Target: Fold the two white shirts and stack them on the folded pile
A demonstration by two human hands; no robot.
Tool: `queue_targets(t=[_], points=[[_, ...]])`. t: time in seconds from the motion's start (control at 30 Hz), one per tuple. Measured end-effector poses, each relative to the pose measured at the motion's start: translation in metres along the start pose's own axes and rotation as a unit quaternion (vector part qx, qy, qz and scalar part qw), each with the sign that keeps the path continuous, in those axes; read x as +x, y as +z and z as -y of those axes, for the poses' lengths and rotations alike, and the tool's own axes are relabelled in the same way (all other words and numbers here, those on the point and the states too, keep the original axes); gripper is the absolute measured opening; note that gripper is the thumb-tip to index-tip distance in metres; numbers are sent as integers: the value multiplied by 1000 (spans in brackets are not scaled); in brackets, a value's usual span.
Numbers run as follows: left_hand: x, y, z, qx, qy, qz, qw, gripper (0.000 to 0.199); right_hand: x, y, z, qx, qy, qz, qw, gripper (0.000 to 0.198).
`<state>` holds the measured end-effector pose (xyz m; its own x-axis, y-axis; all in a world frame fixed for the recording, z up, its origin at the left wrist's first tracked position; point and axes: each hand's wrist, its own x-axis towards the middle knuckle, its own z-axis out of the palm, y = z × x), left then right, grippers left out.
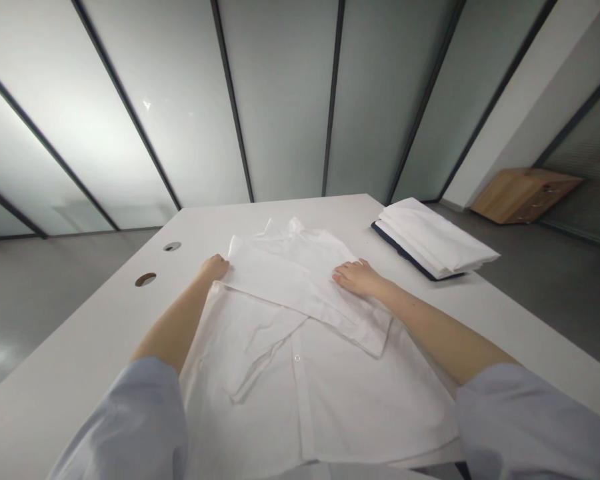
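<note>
A white button-up shirt (260,333) lies front side up, its collar at the far end and its hem toward me. Both sleeves are folded across the front, one cuff near the lower left and the other near the right side. My left hand (215,267) is closed at the shirt's left edge near the shoulder, its fingers curled against the fabric and partly hidden. On the right side of the shirt's chest my right hand (356,276) rests palm down with fingers stretched out over the cloth.
The shirt is on a white table (130,333). A stack of folded white cloth (435,233) lies on a dark flat board (405,257) at the right edge. Two round holes are at the table's left. A wooden cabinet (523,193) stands on the floor beyond, near frosted glass panels.
</note>
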<state>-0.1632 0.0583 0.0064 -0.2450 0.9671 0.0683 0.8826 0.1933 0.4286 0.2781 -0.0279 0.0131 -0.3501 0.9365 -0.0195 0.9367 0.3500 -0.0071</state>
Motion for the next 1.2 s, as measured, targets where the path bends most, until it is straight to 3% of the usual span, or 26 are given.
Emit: queue_targets(t=[0.17, 0.3, 0.47, 0.6, 0.73, 0.83, 1.0, 1.2], points=[[-7, 2, -24, 32, -2, -9, 999, 53, 6, 0, -3, 8, 1, 4, 1000, 44], [-8, 5, -32, 19, 6, 16, 1000, 37, 3, 8, -8, 26, 22, -1, 999, 43], [-15, -1, -26, 30, -29, -68, 997, 35, -4, 8, -10, 24, 25, -9, 999, 42], [-33, -2, -37, 99, 44, -113, 988, 44, 4, -1, -9, 4, 36, -1, 999, 39], [-45, 9, -52, 134, 133, -27, 982, 49, 24, 3, -9, 3, 32, -35, 999, 48], [-48, 21, -50, 152, 142, 47, 977, 55, 35, 15, -12, 13, 37, -42, 998, 54], [-55, 31, -37, 167, 127, 52, 976, 59, 36, 29, -16, 29, 48, -40, 998, 54], [-69, 30, -33, 179, 125, 52, 975, 63, 28, 24, -10, 30, 52, -17, 998, 55]])
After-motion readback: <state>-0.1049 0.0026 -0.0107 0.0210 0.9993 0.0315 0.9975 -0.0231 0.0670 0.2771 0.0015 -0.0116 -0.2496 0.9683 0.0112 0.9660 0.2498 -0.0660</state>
